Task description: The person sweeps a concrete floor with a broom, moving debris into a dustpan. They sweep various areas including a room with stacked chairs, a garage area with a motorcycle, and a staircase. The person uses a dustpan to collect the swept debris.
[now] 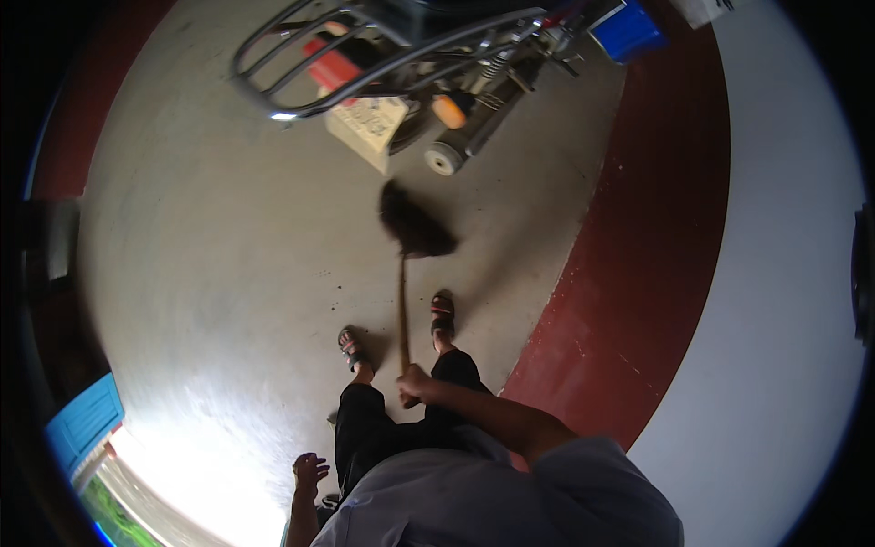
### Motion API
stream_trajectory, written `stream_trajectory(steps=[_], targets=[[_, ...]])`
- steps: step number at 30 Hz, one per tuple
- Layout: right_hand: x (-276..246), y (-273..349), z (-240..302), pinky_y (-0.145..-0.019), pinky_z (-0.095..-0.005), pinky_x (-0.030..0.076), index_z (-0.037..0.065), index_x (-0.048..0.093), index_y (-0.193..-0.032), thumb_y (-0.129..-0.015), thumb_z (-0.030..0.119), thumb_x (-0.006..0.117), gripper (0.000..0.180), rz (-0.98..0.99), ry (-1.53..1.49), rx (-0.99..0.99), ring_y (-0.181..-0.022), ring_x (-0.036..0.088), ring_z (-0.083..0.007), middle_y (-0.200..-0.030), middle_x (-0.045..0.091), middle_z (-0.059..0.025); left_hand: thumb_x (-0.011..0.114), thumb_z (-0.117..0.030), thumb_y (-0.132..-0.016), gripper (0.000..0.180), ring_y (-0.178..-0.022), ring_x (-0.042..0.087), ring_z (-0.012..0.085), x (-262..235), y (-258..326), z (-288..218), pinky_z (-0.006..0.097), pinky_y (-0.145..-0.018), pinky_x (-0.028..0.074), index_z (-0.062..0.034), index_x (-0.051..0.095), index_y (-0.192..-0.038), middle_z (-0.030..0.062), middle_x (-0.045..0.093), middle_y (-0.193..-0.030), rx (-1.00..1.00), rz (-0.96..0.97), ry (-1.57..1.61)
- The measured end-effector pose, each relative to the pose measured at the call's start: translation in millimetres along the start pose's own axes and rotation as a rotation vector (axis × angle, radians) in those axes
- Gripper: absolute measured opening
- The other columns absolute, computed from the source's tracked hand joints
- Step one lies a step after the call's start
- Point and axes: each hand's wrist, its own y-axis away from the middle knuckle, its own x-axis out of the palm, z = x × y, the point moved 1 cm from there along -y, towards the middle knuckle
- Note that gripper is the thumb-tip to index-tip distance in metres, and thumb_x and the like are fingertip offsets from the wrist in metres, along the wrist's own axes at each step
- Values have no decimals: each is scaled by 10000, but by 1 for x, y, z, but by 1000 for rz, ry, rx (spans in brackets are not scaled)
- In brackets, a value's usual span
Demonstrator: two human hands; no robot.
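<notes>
My right hand (415,384) is wrapped round the lower end of a broom's wooden handle, in front of my thighs. The broom (403,310) reaches away from me, and its dark, bushy head (416,221) meets the floor just behind a parked motorcycle (437,64). Motion blurs the bristles a little. Down at my left side hangs my left hand (311,469), holding nothing, its fingers loosely bent and apart. A few dark specks of dirt lie on the floor between the broom head and my sandalled feet.
The motorcycle's rear rack (292,111) and exhaust (444,159) jut toward me. A blue container (629,32) stands at the far right. Along the right runs a wall with a dark red lower band (629,301). At lower left are a blue door (87,419) and bright daylight.
</notes>
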Motion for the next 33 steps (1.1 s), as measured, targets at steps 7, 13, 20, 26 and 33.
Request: stream_trajectory(steps=[7,13,20,26,33], targets=[[189,-61,69,-327,-245,298,82,364,-549,-733,72,455,206,389,-245,202,-352,354,-114,-450,314,5,483,-221,-778,324,-622,582,222,-93,-37,13,299,-520,479,-34,422,-1036,141,569,-823,50,-83,117],[180,3,109,-341,-200,223,130,334,-617,-831,216,462,264,545,-298,92,-370,261,-53,-493,290,49,456,-187,-771,299,-581,560,199,-142,-63,81,274,-487,457,-8,442,-1010,120,557,-795,-45,-85,409],[119,-19,95,-436,-256,346,151,421,-770,-789,83,466,83,76,-294,277,-455,393,-97,-522,372,13,466,-125,-738,208,-554,544,158,-135,-92,106,259,-482,451,-12,501,-909,106,559,-716,-43,99,568],[281,-97,95,-483,-293,387,75,374,-556,-745,52,465,210,312,-289,418,-457,403,-142,-504,387,-19,470,-175,-779,271,-627,575,204,-136,-56,76,285,-530,472,-19,455,-1000,122,566,-811,-126,-58,634],[360,-123,190,-423,-240,353,81,386,-596,-747,127,513,203,636,-236,452,-436,397,-105,-525,407,-5,480,-202,-787,315,-641,577,218,-156,-56,12,297,-542,476,-12,435,-1034,141,567,-838,-111,-120,585]])
